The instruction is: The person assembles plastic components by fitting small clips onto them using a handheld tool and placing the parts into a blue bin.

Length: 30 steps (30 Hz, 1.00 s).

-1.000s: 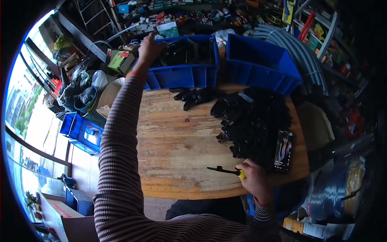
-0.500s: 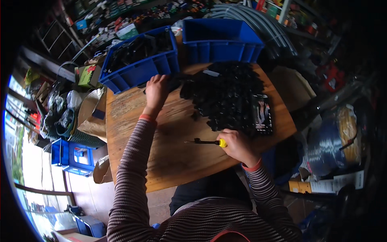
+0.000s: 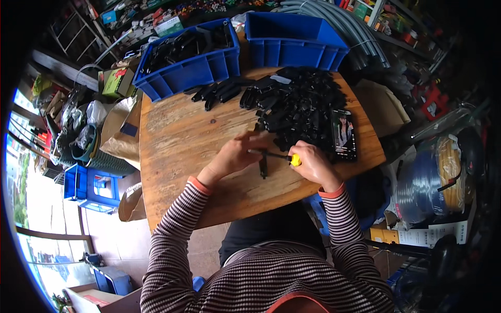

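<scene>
My right hand [image 3: 313, 164] is closed round the yellow handle of a screwdriver [image 3: 295, 159]. Its dark shaft points left toward my left hand [image 3: 237, 155], which has its fingers bent about a long, narrow black plastic part [image 3: 263, 168]. That part stands out past the fingers, and the screwdriver's tip meets it or lies close by; the exact contact is hidden by the fingers. Just beyond both hands a heap of black plastic parts [image 3: 292, 104] covers the table's right side. Several similar pieces [image 3: 222, 91] lie in a loose row at its left.
The wooden table [image 3: 177, 135] carries a blue bin [image 3: 190, 73] of black parts at the far left and another blue bin [image 3: 297, 55] at the far right. A phone [image 3: 344, 135] with a lit screen rests against the heap's right edge. Grey coiled hose [image 3: 365, 47] lies behind.
My left hand has come back from beside the left bin to the table's middle, now with a black part at its fingers. The screwdriver has moved slightly up and right to meet it.
</scene>
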### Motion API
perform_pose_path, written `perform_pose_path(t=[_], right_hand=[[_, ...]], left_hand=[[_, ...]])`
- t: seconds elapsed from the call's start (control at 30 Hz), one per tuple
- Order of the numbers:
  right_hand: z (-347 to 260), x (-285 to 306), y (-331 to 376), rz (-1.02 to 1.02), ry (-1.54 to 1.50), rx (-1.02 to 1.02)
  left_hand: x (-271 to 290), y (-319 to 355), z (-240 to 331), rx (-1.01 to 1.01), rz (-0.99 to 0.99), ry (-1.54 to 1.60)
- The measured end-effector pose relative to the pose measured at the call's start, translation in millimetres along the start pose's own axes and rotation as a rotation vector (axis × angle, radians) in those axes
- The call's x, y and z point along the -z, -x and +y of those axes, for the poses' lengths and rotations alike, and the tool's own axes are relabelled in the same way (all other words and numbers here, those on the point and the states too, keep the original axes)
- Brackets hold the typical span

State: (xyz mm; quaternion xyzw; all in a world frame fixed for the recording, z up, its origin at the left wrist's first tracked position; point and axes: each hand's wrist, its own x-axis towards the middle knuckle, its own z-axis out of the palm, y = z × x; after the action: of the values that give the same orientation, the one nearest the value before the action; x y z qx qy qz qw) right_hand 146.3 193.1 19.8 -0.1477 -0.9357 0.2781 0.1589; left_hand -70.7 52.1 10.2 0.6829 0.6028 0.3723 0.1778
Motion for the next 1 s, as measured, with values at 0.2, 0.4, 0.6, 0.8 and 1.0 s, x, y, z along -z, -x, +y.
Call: perform_pose_path(t=[0.2,0.4,0.6,0.8,1.0], right_hand=[[-4,3,0,-0.003,0.055,-0.114],[-31,0,-16,0.137,-0.04,-0.056],[-39,-16,-34,0.223,-0.104,0.092],[-41,-24,-42,0.163,-0.034,0.107],[-41,-29,-44,0.142,-0.001,0.141]], left_hand=[[4,19,27,0.102,0.173,-0.056],[-21,38,36,-0.28,-0.018,-0.28],[-34,39,33,-0.297,-0.033,-0.297],[-38,39,32,-0.292,0.012,-0.2],[-37,39,29,-0.331,0.018,-0.209]])
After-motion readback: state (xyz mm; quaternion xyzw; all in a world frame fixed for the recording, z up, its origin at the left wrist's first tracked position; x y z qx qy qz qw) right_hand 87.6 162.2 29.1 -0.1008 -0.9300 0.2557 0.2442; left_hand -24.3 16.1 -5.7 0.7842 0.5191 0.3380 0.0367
